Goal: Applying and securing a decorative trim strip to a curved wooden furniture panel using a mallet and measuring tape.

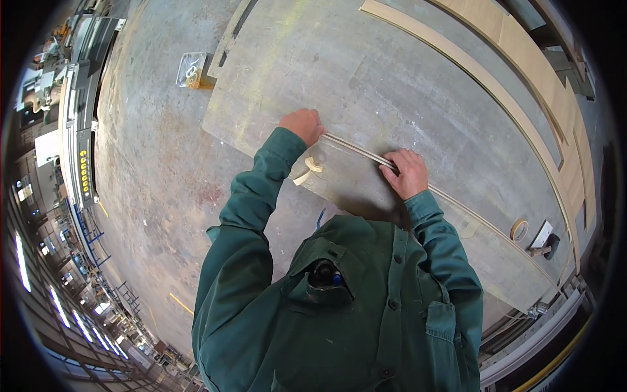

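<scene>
A long, thin pale strip (358,149) runs from left to right across the grey worktable (366,85), along its near side. My left hand (302,125) is closed around the strip's left end, fingertips partly hidden. Farther right along it, my right hand (408,174) pinches the strip between thumb and fingers. Past that hand the strip carries on toward the table's right end. Two short curled pieces of cream tape (313,164) lie near the table's front edge, just below my left hand.
At the right lie a tape roll (520,230), a white flat piece (542,233) and a black-headed mallet (552,245). Long wooden strips (457,59) and panels (522,42) stretch along the far right. A clear plastic container (191,70) sits beyond the table's left edge.
</scene>
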Tool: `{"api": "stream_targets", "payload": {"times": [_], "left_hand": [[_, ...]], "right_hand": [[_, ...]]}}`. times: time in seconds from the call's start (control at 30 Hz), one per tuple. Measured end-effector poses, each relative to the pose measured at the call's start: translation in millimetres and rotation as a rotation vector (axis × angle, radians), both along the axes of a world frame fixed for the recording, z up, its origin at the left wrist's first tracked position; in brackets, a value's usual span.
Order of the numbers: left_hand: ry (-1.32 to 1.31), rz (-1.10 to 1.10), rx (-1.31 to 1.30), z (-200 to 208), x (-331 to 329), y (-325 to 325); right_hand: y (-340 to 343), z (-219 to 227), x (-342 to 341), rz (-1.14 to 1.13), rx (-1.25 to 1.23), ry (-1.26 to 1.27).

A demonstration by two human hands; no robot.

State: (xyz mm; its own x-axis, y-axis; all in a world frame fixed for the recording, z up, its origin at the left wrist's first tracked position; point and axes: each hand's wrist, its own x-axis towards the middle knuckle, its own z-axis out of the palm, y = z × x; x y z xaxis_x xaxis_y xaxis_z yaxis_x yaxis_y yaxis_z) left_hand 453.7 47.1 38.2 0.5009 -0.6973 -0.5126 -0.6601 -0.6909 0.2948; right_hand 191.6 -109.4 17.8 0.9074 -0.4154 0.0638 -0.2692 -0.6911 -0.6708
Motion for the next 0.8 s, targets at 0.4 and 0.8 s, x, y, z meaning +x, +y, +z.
{"api": "stream_targets", "payload": {"times": [0.4, 0.8], "left_hand": [[-0.009, -0.178, -0.383, -3.6, -5.8, 8.3], [0.025, -0.455, -0.578, -14.2, -30.7, 8.1]], "right_hand": [[2.0, -3.6, 1.0, 0.026, -0.046, -0.039], [3.7, 0.1, 3.6, 0.023, -0.054, -0.052]]}}
